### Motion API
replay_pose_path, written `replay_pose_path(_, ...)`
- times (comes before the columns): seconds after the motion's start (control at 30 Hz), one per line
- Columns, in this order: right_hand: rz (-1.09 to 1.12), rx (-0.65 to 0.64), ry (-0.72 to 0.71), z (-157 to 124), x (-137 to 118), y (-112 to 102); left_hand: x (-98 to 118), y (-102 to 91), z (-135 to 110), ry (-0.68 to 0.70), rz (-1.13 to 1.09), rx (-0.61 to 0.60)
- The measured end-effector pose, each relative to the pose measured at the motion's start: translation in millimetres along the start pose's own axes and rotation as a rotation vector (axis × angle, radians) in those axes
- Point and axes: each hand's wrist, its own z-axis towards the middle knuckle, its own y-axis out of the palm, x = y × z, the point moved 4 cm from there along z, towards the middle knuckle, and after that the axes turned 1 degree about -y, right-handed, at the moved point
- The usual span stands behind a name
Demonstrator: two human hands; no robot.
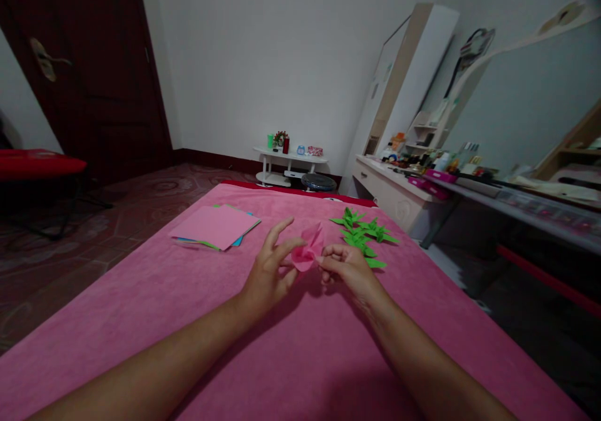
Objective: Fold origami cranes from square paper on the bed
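Between my two hands, a little above the pink cloth, is a pink folded paper flower (308,250) with curled petals. My left hand (275,261) holds its left side between thumb and fingers, with the index finger stretched away. On the flower's right edge, my right hand (344,264) pinches a petal, its other fingers curled in. Just beyond the right hand lie several green folded paper leaves (359,236) in a cluster. Off to the left rests a stack of square paper sheets (216,225), pink on top, with green and blue edges showing beneath.
The pink cloth (141,321) covers the table. At the far wall stands a low white shelf (291,156) with small items. A dressing table (399,186) with a mirror is on the right, and a red-topped seat (40,161) on the left.
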Motion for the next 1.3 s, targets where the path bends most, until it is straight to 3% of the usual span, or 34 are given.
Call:
replay_pose_path(0.33,-0.063,0.002,-0.022,-1.9,-6.2,-1.2,3.1,-1.5,5.3,0.026,0.049,-0.006)
replay_pose_path(0.43,-0.063,-0.003,-0.004,-1.8,-4.9,-1.8,1.7,-2.1,7.4,0.099,0.139,-0.042)
replay_pose_path(0.57,-0.074,-0.027,0.003,-0.9,-0.2,-0.7,-4.9,1.2,7.9,0.25,0.298,-0.17)
replay_pose_path(0.73,-0.008,-0.014,0.042,2.8,14.0,0.9,-11.5,3.5,4.4,0.31,0.471,-0.281)
replay_pose_path(0.9,0.121,0.006,0.14,3.7,22.2,0.6,-8.3,0.4,4.4,0.287,0.583,-0.317)
replay_pose_path(1.13,0.177,-0.063,0.009,-0.7,12.3,9.3,6.8,-11.5,20.3,0.161,0.43,-0.218)
replay_pose_path(1.3,0.193,-0.088,0.033,-4.2,21.2,18.4,10.8,-7.4,15.7,0.083,0.27,-0.455)
